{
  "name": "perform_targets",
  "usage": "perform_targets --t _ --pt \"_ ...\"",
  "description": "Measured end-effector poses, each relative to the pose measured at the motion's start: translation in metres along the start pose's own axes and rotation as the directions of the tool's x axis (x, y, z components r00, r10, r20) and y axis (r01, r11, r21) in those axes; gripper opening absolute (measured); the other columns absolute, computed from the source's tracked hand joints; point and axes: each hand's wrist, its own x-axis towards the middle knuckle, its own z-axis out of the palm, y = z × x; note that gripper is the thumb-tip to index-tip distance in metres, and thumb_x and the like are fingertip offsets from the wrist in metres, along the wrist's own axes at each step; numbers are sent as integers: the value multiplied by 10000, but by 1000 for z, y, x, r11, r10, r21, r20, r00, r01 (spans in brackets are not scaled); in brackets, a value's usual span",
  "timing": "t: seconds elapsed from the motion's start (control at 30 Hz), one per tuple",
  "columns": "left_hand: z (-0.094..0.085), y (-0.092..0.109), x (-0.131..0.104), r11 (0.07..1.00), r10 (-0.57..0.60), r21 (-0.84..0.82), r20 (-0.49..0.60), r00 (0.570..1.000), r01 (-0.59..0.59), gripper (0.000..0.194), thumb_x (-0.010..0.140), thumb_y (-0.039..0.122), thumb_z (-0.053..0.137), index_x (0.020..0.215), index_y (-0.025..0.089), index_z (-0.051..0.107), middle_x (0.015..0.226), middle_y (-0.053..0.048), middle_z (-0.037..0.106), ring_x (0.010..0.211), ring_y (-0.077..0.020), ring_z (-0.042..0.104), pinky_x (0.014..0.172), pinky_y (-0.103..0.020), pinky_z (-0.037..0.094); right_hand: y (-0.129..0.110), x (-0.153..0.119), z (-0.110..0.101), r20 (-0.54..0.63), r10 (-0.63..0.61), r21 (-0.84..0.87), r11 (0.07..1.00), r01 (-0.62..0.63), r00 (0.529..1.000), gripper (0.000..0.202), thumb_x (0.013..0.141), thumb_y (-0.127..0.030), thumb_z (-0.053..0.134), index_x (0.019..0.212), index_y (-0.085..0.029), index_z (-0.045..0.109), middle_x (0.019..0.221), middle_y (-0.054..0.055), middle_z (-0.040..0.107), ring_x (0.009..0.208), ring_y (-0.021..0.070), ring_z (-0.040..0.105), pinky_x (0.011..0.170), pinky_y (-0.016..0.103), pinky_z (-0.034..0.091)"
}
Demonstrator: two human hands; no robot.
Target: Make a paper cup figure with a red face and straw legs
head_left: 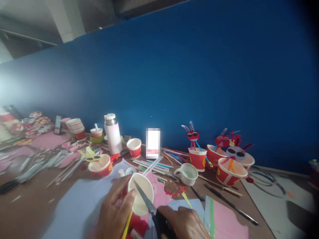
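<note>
Near the front middle, my left hand grips a red-and-white paper cup by its side, with its opening tilted toward me and the thumb over the rim. My right hand holds black-handled scissors, whose blades lie across the mouth of the cup and point up and left. The blades look closed or nearly so. A yellow strip runs below the cup beside my left hand. Red paper lies underneath.
Decorated cups stand at the right, near a green-white mug and a dark rod. Behind are a pink thermos, another paper cup and colored sticks. Blue paper and pink paper cover parts of the table.
</note>
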Motion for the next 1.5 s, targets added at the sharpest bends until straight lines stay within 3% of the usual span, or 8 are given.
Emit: perform_targets --t 0.2,0.5,0.6,0.77,1.07,1.17,1.33,1.5 --pt "0 -10 -2 1000 -13 -2 45 999 13 438 872 415 437 1173 147 607 1141 -126 664 1043 -262 625 835 -332 537 -3 13 2 289 148 664 680 -310 946 178 640 -185 585 784 -126 671 445 -92 361 400 38 276 425 180 244" --pt "2 10 0 997 -61 -50 5 998 61 415 819 374 456 1083 138 671 1107 -127 685 1041 -275 628 895 -384 512 -3 0 -1 25 -11 -41 999 12 1000 341 632 -169 549 934 -195 705 571 -3 545 542 130 447 533 222 326" --pt "1 10 -1 996 -65 -64 12 998 66 427 831 372 456 1120 130 656 1143 -126 670 1071 -275 612 915 -382 497 -4 2 -1 71 76 178 980 -88 995 268 642 -185 557 868 -187 701 523 -29 505 492 104 417 495 205 312" --pt "-1 8 -1 994 -74 -79 35 997 76 404 835 344 453 1117 136 653 1149 -116 667 1053 -272 615 911 -373 491 -5 12 1 351 177 679 628 -380 920 223 665 -294 597 818 -140 645 427 -87 397 380 59 336 408 181 293" --pt "-1 11 -3 990 -69 -118 27 997 72 433 833 349 459 1157 127 640 1160 -140 655 1098 -295 591 941 -409 472 -7 -1 0 6 -8 48 999 8 1000 267 657 -175 550 874 -192 705 550 -21 512 529 108 408 519 217 319" --pt "-1 12 -3 989 -74 -124 38 997 78 431 833 351 446 1146 136 651 1165 -135 659 1106 -297 593 939 -406 480 -7 2 0 127 121 369 915 -160 985 185 674 -225 571 810 -164 680 476 -51 458 437 74 361 431 193 270" --pt "-2 10 -5 983 -104 -148 22 994 106 444 832 369 456 1173 149 636 1204 -114 653 1148 -288 575 943 -376 484 -9 13 0 321 159 778 518 -356 934 303 650 -412 686 751 -137 612 373 -113 365 301 34 280 331 169 239" --pt "3 8 -5 941 -219 -258 36 975 221 524 848 422 448 1251 104 556 1275 -132 611 1208 -273 533 968 -358 465 -13 13 -1 286 164 712 623 -324 944 252 672 -339 706 781 -126 628 399 -96 456 301 22 312 329 154 232"
